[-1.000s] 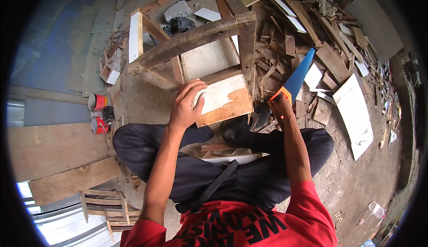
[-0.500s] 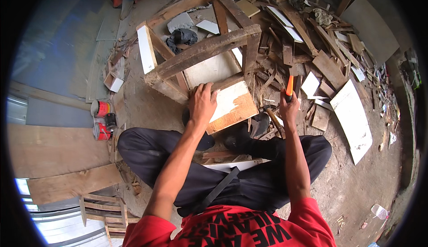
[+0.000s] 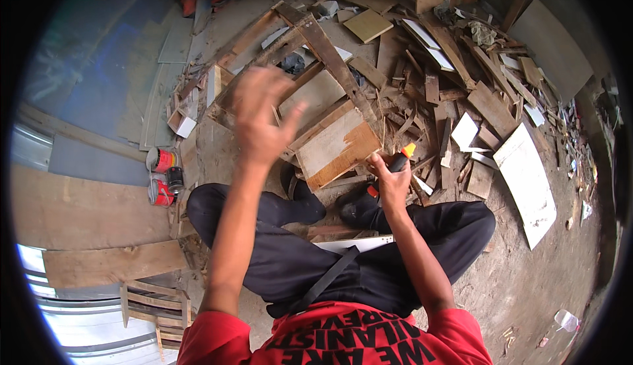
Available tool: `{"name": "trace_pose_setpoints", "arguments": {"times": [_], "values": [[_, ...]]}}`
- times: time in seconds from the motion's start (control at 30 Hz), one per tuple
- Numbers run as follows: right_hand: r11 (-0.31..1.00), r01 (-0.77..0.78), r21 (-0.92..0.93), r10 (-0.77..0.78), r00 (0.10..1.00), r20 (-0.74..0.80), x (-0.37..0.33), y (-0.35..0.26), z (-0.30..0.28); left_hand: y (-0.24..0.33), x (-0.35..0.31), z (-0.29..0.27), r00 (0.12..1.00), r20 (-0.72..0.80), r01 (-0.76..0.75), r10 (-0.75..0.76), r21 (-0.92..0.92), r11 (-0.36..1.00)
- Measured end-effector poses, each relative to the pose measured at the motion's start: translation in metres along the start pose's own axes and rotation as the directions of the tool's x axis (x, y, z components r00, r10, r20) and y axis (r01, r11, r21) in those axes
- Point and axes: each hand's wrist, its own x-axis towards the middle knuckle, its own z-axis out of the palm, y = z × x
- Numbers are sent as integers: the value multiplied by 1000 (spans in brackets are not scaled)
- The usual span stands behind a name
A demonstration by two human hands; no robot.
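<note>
My left hand [image 3: 262,118], blurred by motion, is raised over the left side of a brown wooden frame [image 3: 330,52]; its thumb and fingers are spread with nothing in them. The frame looks like a chair or stool base, tilted on the ground ahead of my feet. Its near board [image 3: 339,147] has a pale worn patch and bare brown wood. Beside that board's right corner, my right hand [image 3: 394,182] is closed around a tool with a black and orange handle [image 3: 399,162]. The tool's working end cannot be made out.
Scrap wood [image 3: 484,104] lies heaped at the right and far side. A white panel [image 3: 526,183] rests on the floor to the right. Red cans [image 3: 160,189] stand at the left near wooden boards [image 3: 86,213]. A slatted wooden piece [image 3: 157,307] is at the lower left.
My left hand has let go of the near board and lifted up and left. The frame has turned and tilted. My right hand has moved left toward the board, turning the tool.
</note>
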Motion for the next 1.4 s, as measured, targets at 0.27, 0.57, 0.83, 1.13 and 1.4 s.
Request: {"name": "trace_pose_setpoints", "arguments": {"times": [0.27,0.57,0.83,1.13,1.4], "values": [[987,69,-148,-87,989,-120,3,18,26,-59,55,-55,525,699,677,-485,1,736],[948,106,-299,-133,988,-73,99,-5,11,-32,66,-52,578,725,678,-375,-171,715],[811,248,-530,-203,969,144,176,19,-15,25,19,-16,693,696,624,-185,-452,637],[596,195,-779,-291,957,17,161,16,11,55,5,-40,646,733,706,-215,-466,532],[619,205,-758,-289,957,22,152,16,12,41,4,-60,582,772,700,-257,-313,642]]}}
